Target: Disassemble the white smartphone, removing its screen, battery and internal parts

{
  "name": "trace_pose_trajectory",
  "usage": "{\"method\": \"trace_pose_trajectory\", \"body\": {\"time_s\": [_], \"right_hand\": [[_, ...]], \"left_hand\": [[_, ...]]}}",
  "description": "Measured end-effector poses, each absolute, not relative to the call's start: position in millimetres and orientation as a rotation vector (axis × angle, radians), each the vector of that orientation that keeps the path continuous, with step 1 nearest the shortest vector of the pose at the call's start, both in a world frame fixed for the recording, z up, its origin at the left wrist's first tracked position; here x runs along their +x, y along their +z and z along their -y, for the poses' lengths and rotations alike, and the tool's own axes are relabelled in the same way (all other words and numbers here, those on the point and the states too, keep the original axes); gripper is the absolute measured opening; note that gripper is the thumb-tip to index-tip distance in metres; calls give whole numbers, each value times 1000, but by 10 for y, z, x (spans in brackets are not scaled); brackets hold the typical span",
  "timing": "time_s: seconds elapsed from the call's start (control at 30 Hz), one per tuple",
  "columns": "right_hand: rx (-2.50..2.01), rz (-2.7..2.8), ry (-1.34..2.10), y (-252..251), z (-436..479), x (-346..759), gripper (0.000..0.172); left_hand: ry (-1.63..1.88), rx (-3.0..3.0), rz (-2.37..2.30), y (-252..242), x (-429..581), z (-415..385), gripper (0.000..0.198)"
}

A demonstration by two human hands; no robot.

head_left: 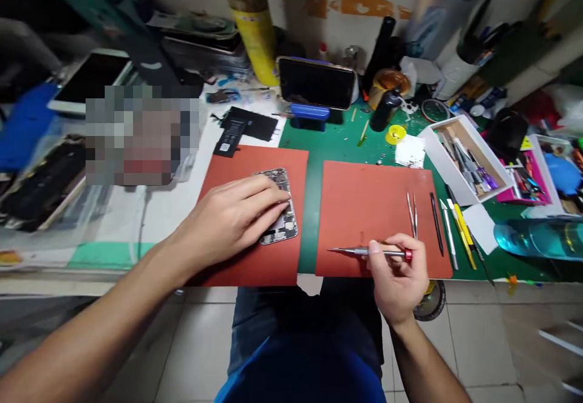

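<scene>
My left hand (pixel 232 212) lies over an opened phone (pixel 288 228), its fingers curled together across the exposed inner parts. The phone rests tilted on the left red mat (pixel 273 266), and part of it is hidden under my fingers. Above the right red mat (pixel 364 203), my right hand (pixel 401 278) grips a slim precision screwdriver (pixel 357 250) with a red end cap, its tip pointing left. Silver tweezers (pixel 412 212) lie just beyond that hand. Past the left mat's far edge are black phone batteries (pixel 231 136).
A phone (pixel 316 84) leans on a blue stand at the back. To the right sit a white box of tools (pixel 496 187), several pens and knives, and a blue bottle (pixel 542 240). Phone parts and plastic bags crowd the left, where one patch is pixelated.
</scene>
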State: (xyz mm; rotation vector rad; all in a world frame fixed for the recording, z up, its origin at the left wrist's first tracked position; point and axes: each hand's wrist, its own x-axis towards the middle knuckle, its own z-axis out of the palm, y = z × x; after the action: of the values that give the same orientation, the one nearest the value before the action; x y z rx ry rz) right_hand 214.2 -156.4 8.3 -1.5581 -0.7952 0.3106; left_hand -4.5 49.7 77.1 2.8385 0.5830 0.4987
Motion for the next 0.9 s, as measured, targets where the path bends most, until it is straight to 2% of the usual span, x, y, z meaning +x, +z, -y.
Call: {"method": "trace_pose_trajectory", "body": {"time_s": [0.2, 0.37, 0.53, 0.9], "right_hand": [[-1519, 961, 318, 235, 1519, 2047, 25], [-1483, 1368, 185, 468, 1364, 1827, 38], [-1458, 1688, 50, 658, 1100, 1755, 31], [-1484, 1843, 25, 784, 893, 1690, 23]], "left_hand": [[652, 2722, -602, 433, -716, -237, 22], [719, 2665, -554, 237, -794, -173, 41], [782, 2688, -571, 178, -773, -165, 40], [841, 2793, -540, 180, -782, -119, 33]]}}
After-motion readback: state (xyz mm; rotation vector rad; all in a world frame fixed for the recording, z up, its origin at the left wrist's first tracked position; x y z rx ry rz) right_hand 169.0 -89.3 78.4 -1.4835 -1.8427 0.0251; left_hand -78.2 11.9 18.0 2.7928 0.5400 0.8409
